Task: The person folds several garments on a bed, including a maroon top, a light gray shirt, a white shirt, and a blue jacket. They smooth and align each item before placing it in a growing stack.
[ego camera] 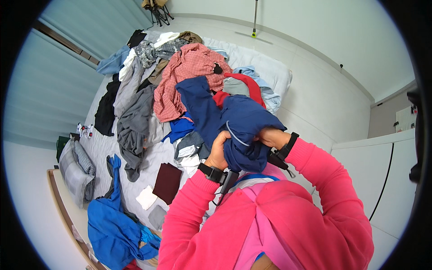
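Observation:
Between my hands is a navy garment (pixel 202 101), seemingly trousers, with a pale curved cord or piping near its upper edge. My left hand (pixel 219 152) grips the bunched cloth, thumb on top. On the other side, my right hand (pixel 270 137) is closed on the same garment, its fingers partly hidden by fabric. One long navy part stretches away over a red checked shirt (pixel 185 71). Beneath and beside it lie a red garment (pixel 251 86) with grey cloth, a bright blue piece (pixel 180 130) and dark grey-blue cloth (pixel 192 145).
A bed (pixel 101 148) bears heaped clothes, including a dark grey garment (pixel 135 125). A folded maroon cloth (pixel 167 182) and a white cloth (pixel 146 197) lie near my left arm. Pillows (pixel 76 172) lean by the headboard. A white cabinet (pixel 361 172) stands right; a flat mop (pixel 253 33) is beyond.

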`<state>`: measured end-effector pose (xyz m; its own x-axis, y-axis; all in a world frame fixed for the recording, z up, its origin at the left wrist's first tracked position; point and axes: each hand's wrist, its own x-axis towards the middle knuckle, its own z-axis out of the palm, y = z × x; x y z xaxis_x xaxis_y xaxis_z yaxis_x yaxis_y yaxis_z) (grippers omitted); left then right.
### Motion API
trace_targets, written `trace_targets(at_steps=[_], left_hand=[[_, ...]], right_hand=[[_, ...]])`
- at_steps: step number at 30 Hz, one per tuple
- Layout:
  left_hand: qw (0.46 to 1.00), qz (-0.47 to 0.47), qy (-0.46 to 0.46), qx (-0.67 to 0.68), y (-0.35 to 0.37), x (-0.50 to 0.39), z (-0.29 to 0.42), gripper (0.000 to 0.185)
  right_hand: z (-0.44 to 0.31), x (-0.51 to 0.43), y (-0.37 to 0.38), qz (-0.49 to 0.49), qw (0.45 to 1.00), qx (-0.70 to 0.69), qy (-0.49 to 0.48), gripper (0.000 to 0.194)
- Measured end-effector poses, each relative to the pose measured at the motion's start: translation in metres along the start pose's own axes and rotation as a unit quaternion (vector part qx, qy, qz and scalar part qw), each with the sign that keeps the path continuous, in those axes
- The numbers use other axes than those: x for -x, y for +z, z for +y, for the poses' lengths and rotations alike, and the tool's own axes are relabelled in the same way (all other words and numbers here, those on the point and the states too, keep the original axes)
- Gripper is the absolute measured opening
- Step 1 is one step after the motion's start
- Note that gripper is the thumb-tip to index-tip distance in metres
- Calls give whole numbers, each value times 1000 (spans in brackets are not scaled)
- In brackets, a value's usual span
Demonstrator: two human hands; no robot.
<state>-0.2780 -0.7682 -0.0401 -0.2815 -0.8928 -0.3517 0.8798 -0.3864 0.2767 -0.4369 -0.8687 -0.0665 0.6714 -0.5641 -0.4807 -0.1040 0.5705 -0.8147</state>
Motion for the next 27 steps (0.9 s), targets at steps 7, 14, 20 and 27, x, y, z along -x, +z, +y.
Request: trace_targets(at_steps=[7, 14, 20, 27], left_hand=[[994, -64, -40, 84, -1, 4, 0, 41], [983, 23, 134, -126, 1, 5, 23, 37], [914, 144, 111, -363, -2, 7, 47, 46], [903, -26, 114, -413, 18, 4, 16, 64]], right_hand=[[-10, 1, 14, -123, 969, -215, -19, 39], [-29, 14, 1, -236, 950, 15, -206, 42], [-22, 9, 11, -183, 956, -219, -67, 38], [-25, 10, 14, -62, 990, 100, -81, 26]])
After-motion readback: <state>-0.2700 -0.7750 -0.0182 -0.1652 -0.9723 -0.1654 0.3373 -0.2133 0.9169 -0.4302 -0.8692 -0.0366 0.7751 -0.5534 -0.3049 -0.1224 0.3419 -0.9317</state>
